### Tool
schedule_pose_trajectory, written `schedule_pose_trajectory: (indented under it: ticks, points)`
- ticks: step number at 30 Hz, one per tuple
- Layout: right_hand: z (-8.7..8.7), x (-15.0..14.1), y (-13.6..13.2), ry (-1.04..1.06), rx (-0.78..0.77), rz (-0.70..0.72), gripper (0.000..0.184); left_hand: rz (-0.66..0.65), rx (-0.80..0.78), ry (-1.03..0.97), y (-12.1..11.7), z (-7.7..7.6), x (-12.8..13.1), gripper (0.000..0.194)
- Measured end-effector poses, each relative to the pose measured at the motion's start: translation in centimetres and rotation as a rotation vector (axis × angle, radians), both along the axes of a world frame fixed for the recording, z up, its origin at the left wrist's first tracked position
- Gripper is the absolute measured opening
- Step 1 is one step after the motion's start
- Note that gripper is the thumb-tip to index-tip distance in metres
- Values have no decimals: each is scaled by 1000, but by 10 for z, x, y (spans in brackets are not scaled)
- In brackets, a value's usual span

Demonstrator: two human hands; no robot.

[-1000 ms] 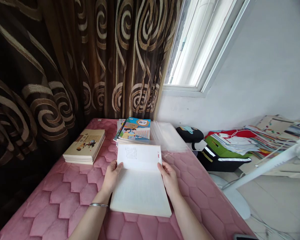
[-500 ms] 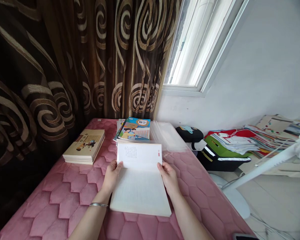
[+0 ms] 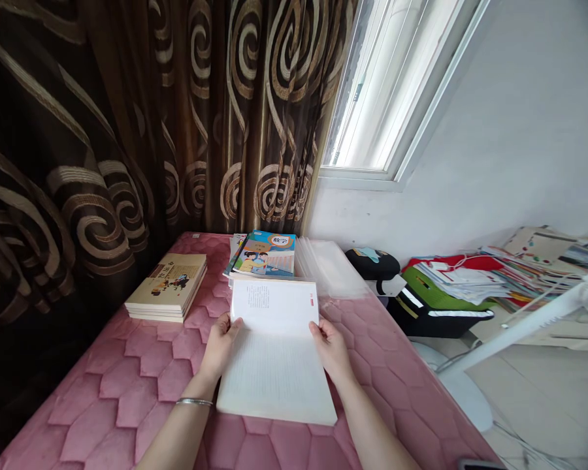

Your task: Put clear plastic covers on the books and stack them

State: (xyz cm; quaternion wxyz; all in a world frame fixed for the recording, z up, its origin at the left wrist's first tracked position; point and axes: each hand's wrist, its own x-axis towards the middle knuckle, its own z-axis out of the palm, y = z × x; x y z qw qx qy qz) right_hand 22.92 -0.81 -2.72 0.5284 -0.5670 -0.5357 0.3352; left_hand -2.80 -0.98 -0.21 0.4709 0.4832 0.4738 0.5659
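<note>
An open book (image 3: pixel 277 375) lies turned sideways on the pink quilted mattress (image 3: pixel 142 385), its printed near page facing up. Its far leaf, mostly white with a small block of text and a red mark, is raised at a tilt. My left hand (image 3: pixel 221 343) grips the book's left edge near the fold, thumb on the page and fingers curled behind. On the opposite edge, my right hand (image 3: pixel 330 343) holds it the same way. Just beyond the book lie colourful textbooks (image 3: pixel 267 253), partly covered by the raised leaf.
A neat stack of beige books (image 3: pixel 169 287) sits at the left. Clear plastic sleeves (image 3: pixel 330 267) lie behind on the right. Past the mattress edge stand a black bin (image 3: pixel 431 316), piled papers (image 3: pixel 470 281) and a white fan stand (image 3: pixel 509 343). A patterned curtain (image 3: pixel 245 117) hangs behind.
The view has shifted very slightly. Both hands keep the same hold on the book, and nothing else has visibly moved.
</note>
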Motion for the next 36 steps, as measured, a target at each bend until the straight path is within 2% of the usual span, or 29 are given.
schedule_pose_trajectory:
  ticks: [7,13,19,27,36]
  points:
    - [10,2,-6,33,63,88,35,22,42,65,2,-4,0,34]
    - [9,0,-5,-37,49,7,41,82,35,142,3,-3,-1,34]
    - [6,-2,-2,-162,55,-59,40,83,19,141,2,-1,0,36]
    - [7,0,-4,-69,86,29,38,88,3,135,1,3,1,39]
    - [8,0,-4,-70,68,-17,38,101,21,89,1,4,2,39]
